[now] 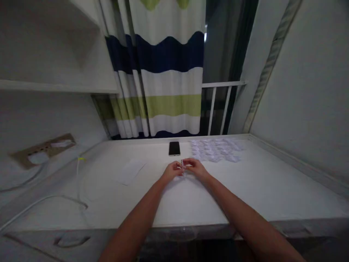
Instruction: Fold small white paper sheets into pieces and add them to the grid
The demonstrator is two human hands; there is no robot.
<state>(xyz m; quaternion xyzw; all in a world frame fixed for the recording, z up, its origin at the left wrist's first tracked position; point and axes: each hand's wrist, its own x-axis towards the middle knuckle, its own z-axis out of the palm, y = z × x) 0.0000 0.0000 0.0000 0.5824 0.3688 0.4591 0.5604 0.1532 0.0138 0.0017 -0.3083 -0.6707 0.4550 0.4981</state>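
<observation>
Both hands meet over the middle of the white desk. My left hand (173,170) is closed in a pinch on a small piece of white paper (182,163). From the other side my right hand (195,168) pinches the same paper, which stands roughly upright between the fingertips. Its exact folded shape is partly hidden by the fingers. Beyond the right hand, several folded white paper pieces (214,149) lie in rows. A few loose white paper sheets (131,173) rest flat to the left of my hands.
A dark-screened phone (174,148) lies just beyond my hands. At the left, a white cable (54,196) runs across the desk (196,207) below a wall socket panel (43,151). A striped curtain (171,83) hangs behind, and a drawer handle (71,242) is at the front left.
</observation>
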